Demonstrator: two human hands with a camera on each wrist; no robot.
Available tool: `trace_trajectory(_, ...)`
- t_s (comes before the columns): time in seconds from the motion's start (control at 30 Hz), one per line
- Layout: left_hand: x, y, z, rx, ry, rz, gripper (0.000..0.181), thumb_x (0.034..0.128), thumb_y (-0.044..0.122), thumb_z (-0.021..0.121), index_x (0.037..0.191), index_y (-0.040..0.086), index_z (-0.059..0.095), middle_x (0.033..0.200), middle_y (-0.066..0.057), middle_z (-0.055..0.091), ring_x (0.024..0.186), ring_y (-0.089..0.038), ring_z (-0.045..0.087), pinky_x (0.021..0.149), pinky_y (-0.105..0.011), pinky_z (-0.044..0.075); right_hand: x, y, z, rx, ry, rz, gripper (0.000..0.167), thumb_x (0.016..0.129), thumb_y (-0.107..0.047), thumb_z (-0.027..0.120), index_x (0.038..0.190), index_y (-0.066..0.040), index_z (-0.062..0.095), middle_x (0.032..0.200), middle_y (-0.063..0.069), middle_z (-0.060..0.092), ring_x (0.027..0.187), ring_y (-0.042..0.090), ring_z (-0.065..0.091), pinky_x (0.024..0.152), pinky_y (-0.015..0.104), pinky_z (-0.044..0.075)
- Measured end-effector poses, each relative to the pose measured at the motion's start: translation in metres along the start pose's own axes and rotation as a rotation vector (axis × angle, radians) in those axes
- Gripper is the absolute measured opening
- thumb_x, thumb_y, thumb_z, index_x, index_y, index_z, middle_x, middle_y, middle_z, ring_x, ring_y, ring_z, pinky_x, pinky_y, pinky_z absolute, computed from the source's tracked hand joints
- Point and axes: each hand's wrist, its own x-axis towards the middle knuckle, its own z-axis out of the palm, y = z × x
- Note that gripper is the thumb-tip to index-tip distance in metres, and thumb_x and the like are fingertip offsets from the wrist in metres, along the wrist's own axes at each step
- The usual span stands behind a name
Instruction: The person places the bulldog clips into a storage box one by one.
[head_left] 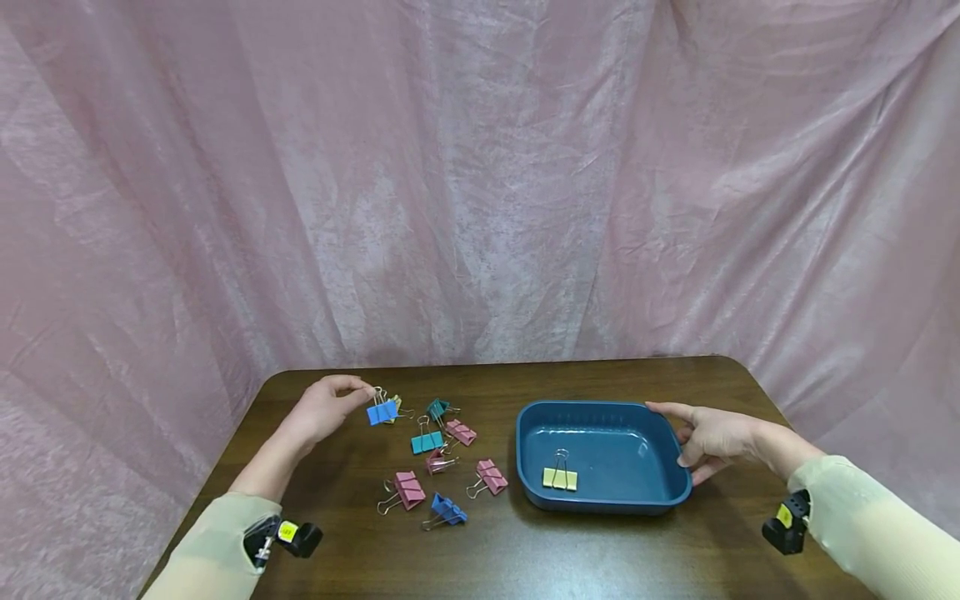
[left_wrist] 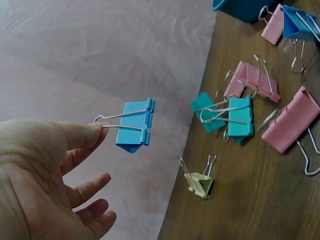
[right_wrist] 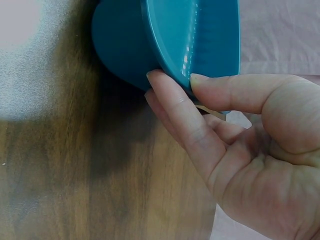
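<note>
Your left hand [head_left: 328,407], thumb nearly meeting finger, pinches blue clip [left_wrist: 133,125]; ease past yellow clip [left_wrist: 199,185] near grip; right hand [head_left: 716,433] pinches tray [head_left: 615,467] narrowly at rim; steady it.

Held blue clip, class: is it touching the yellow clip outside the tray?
Apart. The left wrist view shows a plain gap between the held blue clip and the yellow clip.

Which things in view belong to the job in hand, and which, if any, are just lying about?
Seemingly in the job:
blue clip, pinched by the left hand
tray, gripped by the right hand
yellow clip inside the tray

Loose on the table, perhaps part of it:
pink clips
teal clips
second blue clip
second yellow clip
</note>
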Motion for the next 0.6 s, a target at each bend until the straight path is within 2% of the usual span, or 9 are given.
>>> trace_trajectory(0.6,-0.002,0.026,0.009,0.023,-0.011,0.073,0.024,0.1013,0.029,0.066,0.109,0.008,0.076,0.133,-0.016,0.062,0.132,-0.037,0.049,0.107,-0.059,0.036,0.000,0.001,-0.001,-0.004,-0.011,-0.007,0.107,0.078,0.023,0.062,0.165,-0.016,0.013,0.136,0.032,0.054,0.095,0.042,0.070,0.073,0.053,0.060)
